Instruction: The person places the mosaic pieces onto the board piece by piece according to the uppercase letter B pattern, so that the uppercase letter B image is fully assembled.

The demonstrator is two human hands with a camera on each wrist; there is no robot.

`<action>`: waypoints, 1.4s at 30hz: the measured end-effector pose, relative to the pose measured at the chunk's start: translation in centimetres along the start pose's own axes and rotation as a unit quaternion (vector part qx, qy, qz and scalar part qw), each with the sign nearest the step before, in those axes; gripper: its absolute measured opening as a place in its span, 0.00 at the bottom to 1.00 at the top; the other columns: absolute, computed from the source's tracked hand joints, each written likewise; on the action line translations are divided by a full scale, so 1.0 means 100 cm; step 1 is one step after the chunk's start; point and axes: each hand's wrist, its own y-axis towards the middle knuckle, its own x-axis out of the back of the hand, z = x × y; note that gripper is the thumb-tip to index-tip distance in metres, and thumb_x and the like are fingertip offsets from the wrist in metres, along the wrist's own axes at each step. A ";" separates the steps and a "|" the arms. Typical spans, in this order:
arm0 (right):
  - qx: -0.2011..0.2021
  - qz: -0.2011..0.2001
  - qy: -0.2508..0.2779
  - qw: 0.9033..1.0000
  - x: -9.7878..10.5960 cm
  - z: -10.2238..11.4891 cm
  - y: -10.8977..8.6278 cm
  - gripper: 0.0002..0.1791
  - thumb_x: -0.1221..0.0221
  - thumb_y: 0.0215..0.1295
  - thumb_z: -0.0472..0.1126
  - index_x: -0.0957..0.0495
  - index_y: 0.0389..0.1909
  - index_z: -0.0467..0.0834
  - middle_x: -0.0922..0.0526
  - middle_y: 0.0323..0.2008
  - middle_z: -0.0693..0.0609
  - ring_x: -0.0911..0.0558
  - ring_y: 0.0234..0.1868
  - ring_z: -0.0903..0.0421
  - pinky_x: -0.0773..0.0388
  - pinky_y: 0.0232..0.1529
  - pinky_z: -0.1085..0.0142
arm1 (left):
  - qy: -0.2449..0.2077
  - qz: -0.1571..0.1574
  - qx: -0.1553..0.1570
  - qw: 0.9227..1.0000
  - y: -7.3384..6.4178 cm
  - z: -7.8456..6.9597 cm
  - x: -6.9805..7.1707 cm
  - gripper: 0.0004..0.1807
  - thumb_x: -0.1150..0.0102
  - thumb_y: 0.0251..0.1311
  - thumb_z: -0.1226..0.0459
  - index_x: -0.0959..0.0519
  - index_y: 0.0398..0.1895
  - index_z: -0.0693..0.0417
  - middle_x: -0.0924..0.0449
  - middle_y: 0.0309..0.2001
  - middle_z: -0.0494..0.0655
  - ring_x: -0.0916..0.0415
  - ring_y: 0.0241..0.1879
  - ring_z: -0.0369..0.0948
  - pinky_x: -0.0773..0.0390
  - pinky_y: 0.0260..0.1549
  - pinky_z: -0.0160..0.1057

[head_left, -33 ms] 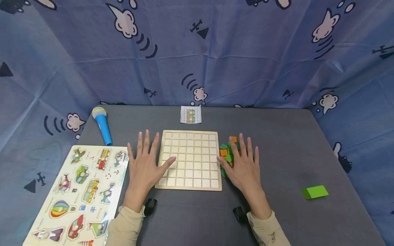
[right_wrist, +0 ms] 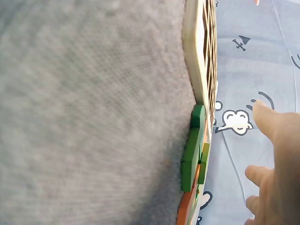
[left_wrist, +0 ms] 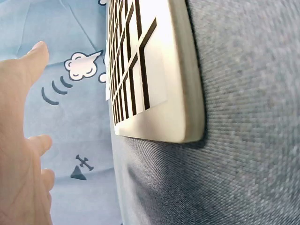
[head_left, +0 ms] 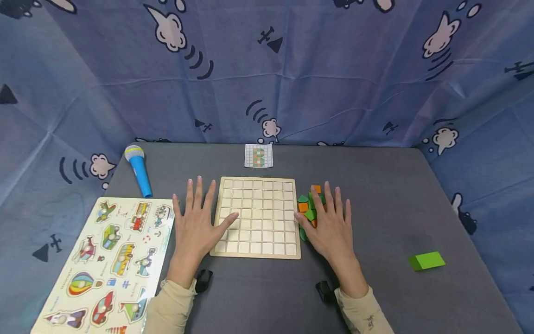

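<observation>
A pale wooden grid board [head_left: 258, 218] lies flat at the middle of the grey table. My left hand [head_left: 196, 232] is spread over the board's left edge, its thumb above the squares. The left wrist view shows that hand [left_wrist: 21, 140] raised off the board's corner [left_wrist: 154, 124]. To the right of the board, my right hand [head_left: 331, 227] hovers with fingers spread over a pile of green and orange blocks [head_left: 303, 207], partly hiding them. Green blocks [right_wrist: 191, 154] sit beside the board edge in the right wrist view, apart from the fingers. Neither hand holds anything.
A small card [head_left: 258, 156] with a coloured grid pattern lies behind the board. At left are a blue toy microphone [head_left: 139, 171] and a picture puzzle board [head_left: 100, 260]. A bright green block [head_left: 427, 261] rests at far right. A patterned blue curtain [head_left: 267, 69] hangs behind.
</observation>
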 end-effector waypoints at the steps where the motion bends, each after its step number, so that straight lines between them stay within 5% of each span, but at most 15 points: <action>1: 0.000 0.000 0.000 1.000 0.000 0.000 0.000 0.50 0.46 0.73 0.73 0.48 0.87 0.54 0.58 0.88 0.42 0.60 0.87 0.35 0.67 0.83 0.34 | 0.001 -0.001 0.000 1.000 0.000 0.000 0.000 0.59 0.45 0.61 0.25 0.52 0.89 0.39 0.65 0.89 0.51 0.74 0.88 0.51 0.71 0.80 0.70; 17: 0.001 0.004 -0.008 1.000 0.006 -0.001 0.003 0.51 0.45 0.72 0.72 0.49 0.87 0.53 0.58 0.88 0.41 0.59 0.87 0.34 0.65 0.83 0.33 | 0.003 0.007 -0.003 1.000 -0.002 0.002 -0.001 0.60 0.44 0.61 0.25 0.53 0.89 0.39 0.64 0.89 0.53 0.73 0.88 0.52 0.70 0.80 0.70; 24: 0.008 0.013 0.011 1.000 0.010 -0.004 0.009 0.50 0.42 0.73 0.68 0.48 0.87 0.51 0.56 0.87 0.39 0.56 0.86 0.32 0.58 0.81 0.29 | -0.031 0.044 -0.015 0.998 -0.003 0.004 0.000 0.58 0.40 0.62 0.28 0.48 0.88 0.45 0.60 0.88 0.54 0.68 0.88 0.54 0.68 0.80 0.72; 31: 0.007 0.040 0.086 0.996 0.014 -0.014 0.022 0.48 0.37 0.74 0.61 0.46 0.86 0.45 0.50 0.85 0.33 0.43 0.79 0.27 0.41 0.71 0.26 | -0.136 0.128 -0.012 0.982 -0.005 0.012 -0.003 0.58 0.30 0.60 0.35 0.41 0.83 0.57 0.55 0.87 0.56 0.61 0.87 0.56 0.58 0.78 0.72; 42: 0.017 0.076 0.177 0.981 0.013 -0.040 0.055 0.36 0.41 0.80 0.44 0.39 0.80 0.33 0.33 0.75 0.30 0.36 0.72 0.32 0.37 0.72 0.34 | -0.202 0.167 -0.020 0.965 -0.010 0.030 -0.006 0.66 0.17 0.49 0.43 0.46 0.86 0.54 0.45 0.84 0.63 0.50 0.84 0.62 0.59 0.76 0.70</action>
